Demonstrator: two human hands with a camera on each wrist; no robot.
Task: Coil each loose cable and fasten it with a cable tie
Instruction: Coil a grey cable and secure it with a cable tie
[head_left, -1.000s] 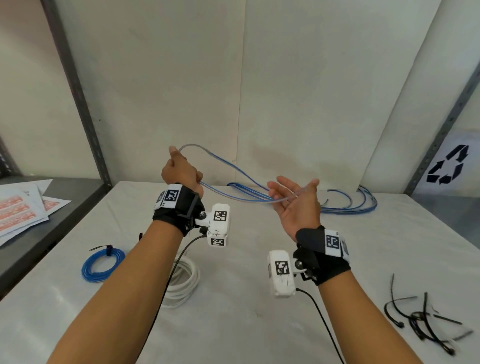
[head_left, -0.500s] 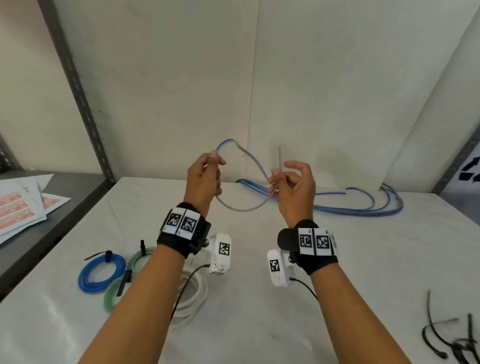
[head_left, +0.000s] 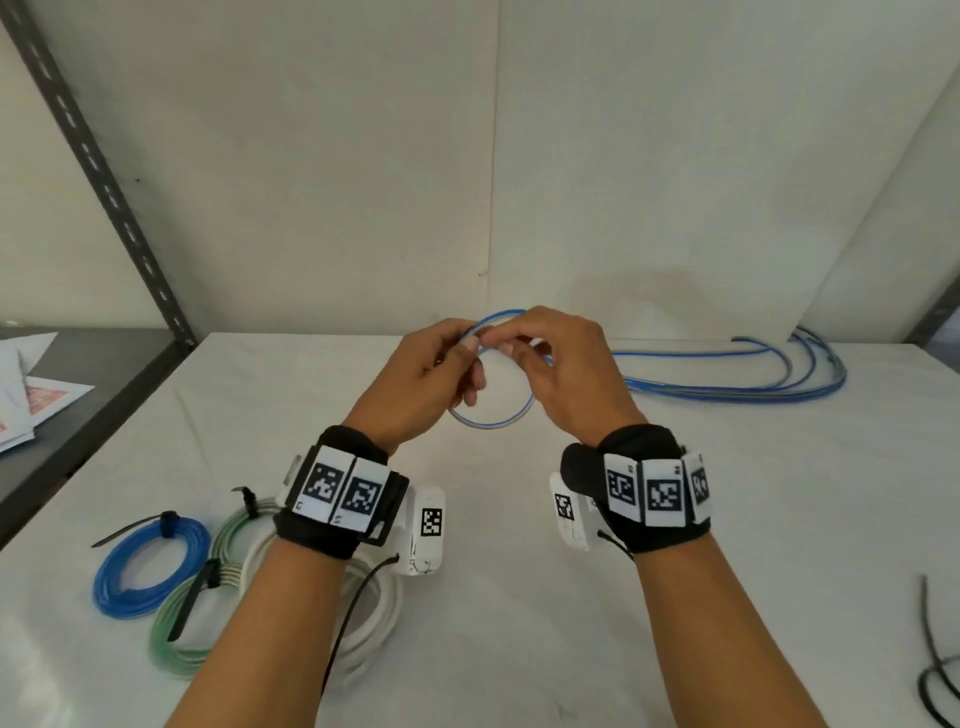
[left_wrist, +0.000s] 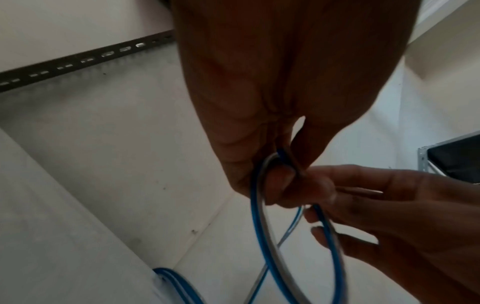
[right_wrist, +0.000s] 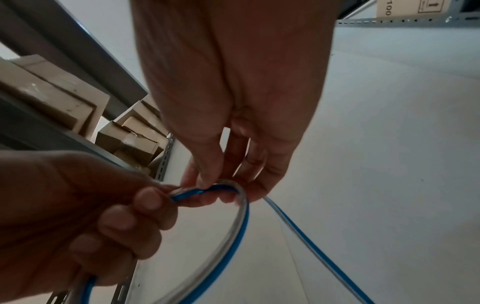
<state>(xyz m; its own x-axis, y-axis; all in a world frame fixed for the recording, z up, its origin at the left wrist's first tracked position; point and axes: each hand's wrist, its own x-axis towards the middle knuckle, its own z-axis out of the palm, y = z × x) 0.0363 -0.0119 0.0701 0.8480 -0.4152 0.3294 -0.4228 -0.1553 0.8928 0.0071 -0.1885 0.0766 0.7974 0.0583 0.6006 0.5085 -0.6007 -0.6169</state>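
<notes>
Fingertips of both hands meet at top of a small loop in the thin blue-and-grey striped cable (head_left: 491, 423), held up above the white tabletop (head_left: 519, 597). Left hand (head_left: 426, 376) pinches the loop top w/ thumb & forefinger, other fingers curled under; right hand (head_left: 563, 371) pinches the same spot from the other side, cable passing betw. thumb and fingers. Wrist views confirm: left hand (left_wrist: 272, 92) and right hand (right_wrist: 233, 82) each nip the cable (right_wrist: 233, 224), one loop hanging below (left_wrist: 259, 236). Rest of the cable trails off right & back, lying in long loose bends (head_left: 753, 382) by the wall. Front left on table: blue coil (head_left: 150, 569), green-white coil (head_left: 179, 636), white coil (head_left: 374, 618), each w/ black tie. Loose black cable ties (head_left: 935, 670) at far right edge.
</notes>
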